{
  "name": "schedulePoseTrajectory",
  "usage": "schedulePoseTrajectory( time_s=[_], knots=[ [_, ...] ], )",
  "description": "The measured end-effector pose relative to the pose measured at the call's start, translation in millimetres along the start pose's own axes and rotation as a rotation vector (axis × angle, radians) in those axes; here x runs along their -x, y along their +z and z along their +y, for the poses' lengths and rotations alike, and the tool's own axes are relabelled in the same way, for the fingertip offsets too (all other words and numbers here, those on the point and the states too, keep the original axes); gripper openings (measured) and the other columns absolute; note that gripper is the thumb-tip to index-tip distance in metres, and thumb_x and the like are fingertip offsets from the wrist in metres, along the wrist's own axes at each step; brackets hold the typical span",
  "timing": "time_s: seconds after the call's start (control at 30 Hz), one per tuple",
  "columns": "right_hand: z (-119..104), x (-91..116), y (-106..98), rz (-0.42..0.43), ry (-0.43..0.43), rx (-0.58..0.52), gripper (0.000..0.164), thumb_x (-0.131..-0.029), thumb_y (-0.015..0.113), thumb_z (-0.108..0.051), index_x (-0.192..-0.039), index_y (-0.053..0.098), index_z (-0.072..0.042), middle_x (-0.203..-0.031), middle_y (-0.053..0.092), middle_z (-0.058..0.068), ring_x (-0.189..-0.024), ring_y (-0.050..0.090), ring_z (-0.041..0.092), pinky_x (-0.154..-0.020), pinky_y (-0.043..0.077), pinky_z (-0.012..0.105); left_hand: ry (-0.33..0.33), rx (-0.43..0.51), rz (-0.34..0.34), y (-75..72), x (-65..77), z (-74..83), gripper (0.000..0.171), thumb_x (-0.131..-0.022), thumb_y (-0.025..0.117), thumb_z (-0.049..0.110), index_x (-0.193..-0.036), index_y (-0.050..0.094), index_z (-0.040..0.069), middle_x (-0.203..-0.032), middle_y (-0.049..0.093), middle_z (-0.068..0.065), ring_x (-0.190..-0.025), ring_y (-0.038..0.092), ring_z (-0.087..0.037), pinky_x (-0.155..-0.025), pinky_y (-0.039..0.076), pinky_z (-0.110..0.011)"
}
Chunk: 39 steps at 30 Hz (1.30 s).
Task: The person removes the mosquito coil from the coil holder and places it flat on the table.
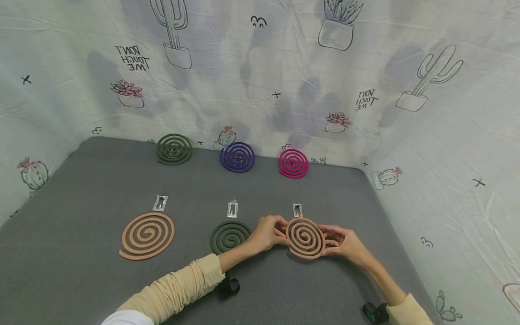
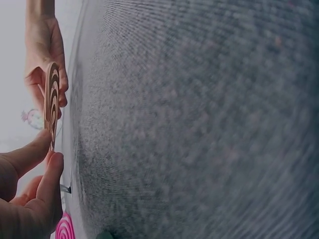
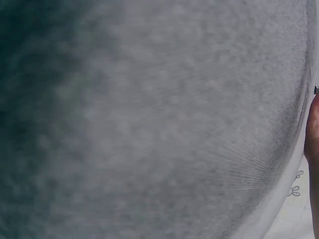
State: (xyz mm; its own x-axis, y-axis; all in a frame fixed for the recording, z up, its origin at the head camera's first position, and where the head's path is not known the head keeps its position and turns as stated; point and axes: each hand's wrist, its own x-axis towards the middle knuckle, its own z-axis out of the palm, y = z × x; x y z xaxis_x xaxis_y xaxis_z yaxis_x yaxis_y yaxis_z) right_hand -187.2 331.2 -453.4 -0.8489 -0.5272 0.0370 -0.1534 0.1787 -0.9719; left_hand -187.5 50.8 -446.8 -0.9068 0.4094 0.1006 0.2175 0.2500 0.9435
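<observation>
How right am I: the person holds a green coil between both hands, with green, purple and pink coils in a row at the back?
Not quite: the left hand and right hand hold a tan coil, not a green one, as the head view shows. The green coil, purple coil and pink coil are indeed in a row at the back.

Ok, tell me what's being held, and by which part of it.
A tan spiral coil, by its outer rim: the left hand pinches one side, the right hand the opposite side.
</observation>
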Motion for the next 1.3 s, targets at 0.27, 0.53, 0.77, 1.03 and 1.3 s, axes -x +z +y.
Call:
schedulePoseTrajectory(
  time_s=[0.27,0.53,0.77,1.03,1.3],
  knots=[
    [6,4,0,0.01,-0.016,0.029,0.071,-0.067,0.08,0.009,-0.128,0.044,0.022,-0.124,0.046,0.043,-0.104,0.061,0.007,-0.085,0.054,0.026,-0.007,-0.018,-0.019,3.8,1.0,-2.9,0.041,-0.071,0.081,-0.006,-0.107,0.063,-0.011,-0.096,0.065,-0.017,-0.074,0.071,-0.025,-0.059,0.054,-0.016],
    [8,6,-2,-0.007,-0.014,0.055,0.069,-0.069,0.079,0.008,-0.128,0.046,0.021,-0.126,0.044,0.042,-0.105,0.061,0.008,-0.086,0.054,0.026,-0.011,-0.078,-0.043,5.3,-2.0,-4.9,0.042,-0.07,0.082,-0.005,-0.107,0.062,-0.008,-0.097,0.064,-0.017,-0.072,0.07,-0.022,-0.061,0.053,-0.017],
    [7,6,-6,-0.004,-0.005,0.159,0.065,-0.071,0.08,0.002,-0.127,0.05,0.018,-0.12,0.05,0.035,-0.097,0.063,0.01,-0.082,0.055,0.024,0.006,-0.153,-0.063,5.4,-8.7,-2.4,0.048,-0.07,0.082,-0.004,-0.113,0.062,-0.008,-0.1,0.063,-0.017,-0.072,0.07,-0.02,-0.061,0.054,-0.016],
    [3,3,-9,-0.024,0.013,0.208,0.063,-0.073,0.08,0.0,-0.127,0.052,0.016,-0.117,0.053,0.031,-0.095,0.063,0.01,-0.082,0.053,0.02,-0.015,-0.193,-0.076,3.5,-14.0,0.7,0.052,-0.066,0.086,-0.001,-0.113,0.064,-0.007,-0.097,0.063,-0.013,-0.081,0.067,-0.021,-0.066,0.053,-0.017],
    [3,0,-7,-0.003,-0.023,0.248,0.061,-0.071,0.081,0.002,-0.123,0.053,0.018,-0.113,0.056,0.031,-0.093,0.063,0.01,-0.08,0.054,0.02,0.033,-0.249,-0.066,4.7,-17.1,1.5,0.052,-0.065,0.087,0.001,-0.111,0.064,-0.008,-0.097,0.065,-0.014,-0.087,0.062,-0.024,-0.075,0.053,-0.024]
  ],
)
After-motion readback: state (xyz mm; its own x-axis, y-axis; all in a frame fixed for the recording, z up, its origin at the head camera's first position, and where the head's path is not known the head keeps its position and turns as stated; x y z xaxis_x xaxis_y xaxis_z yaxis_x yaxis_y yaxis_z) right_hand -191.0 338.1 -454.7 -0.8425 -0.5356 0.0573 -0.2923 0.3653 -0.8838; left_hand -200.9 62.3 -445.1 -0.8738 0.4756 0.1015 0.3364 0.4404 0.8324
